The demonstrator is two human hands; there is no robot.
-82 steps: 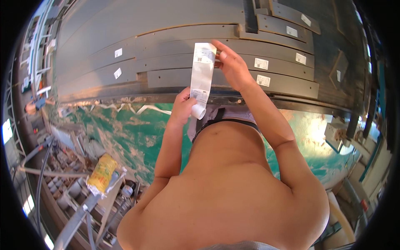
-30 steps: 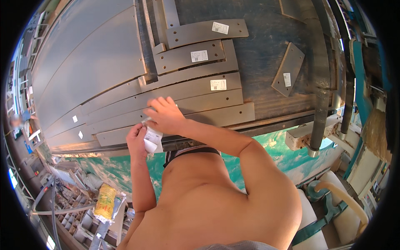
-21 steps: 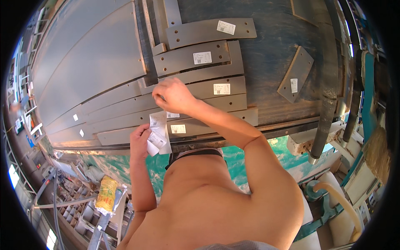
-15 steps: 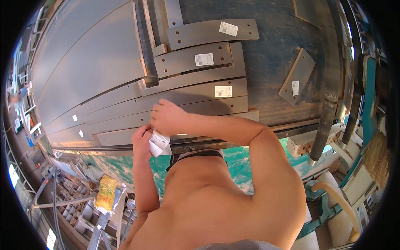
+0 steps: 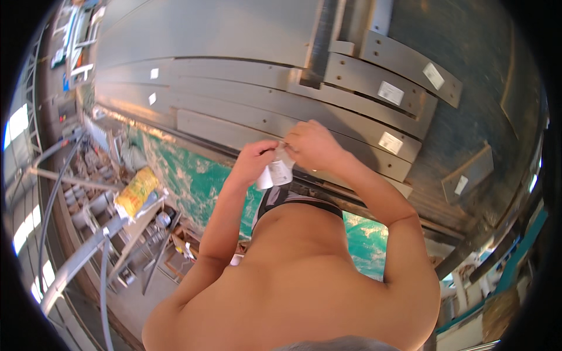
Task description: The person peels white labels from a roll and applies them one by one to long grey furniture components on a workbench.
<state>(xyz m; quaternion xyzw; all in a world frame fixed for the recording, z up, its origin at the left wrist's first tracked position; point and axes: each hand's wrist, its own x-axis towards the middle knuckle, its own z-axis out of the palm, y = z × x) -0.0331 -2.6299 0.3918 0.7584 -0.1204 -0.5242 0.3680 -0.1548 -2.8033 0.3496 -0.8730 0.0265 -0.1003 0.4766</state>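
My left hand is closed in a pinch on a white strip of printed labels, which hangs below the fingers with a curled lower part. Right beside it, my right hand is closed with its fingertips at the strip's top edge. Both hands are over the near edge of a bench covered with grey metal plates. Just ahead of the hands lies a long narrow plate. A white label is stuck on another long plate to the right, and a shorter drilled plate bears a label too.
A large grey sheet covers the far left of the bench. A loose labelled plate lies at the right. Green, pale-streaked floor shows below the edge. A yellow sack and metal rails stand at lower left.
The view has turned, so the bench appears tilted and its plates lie farther right. My right hand has come down beside the left at the top of the label strip.
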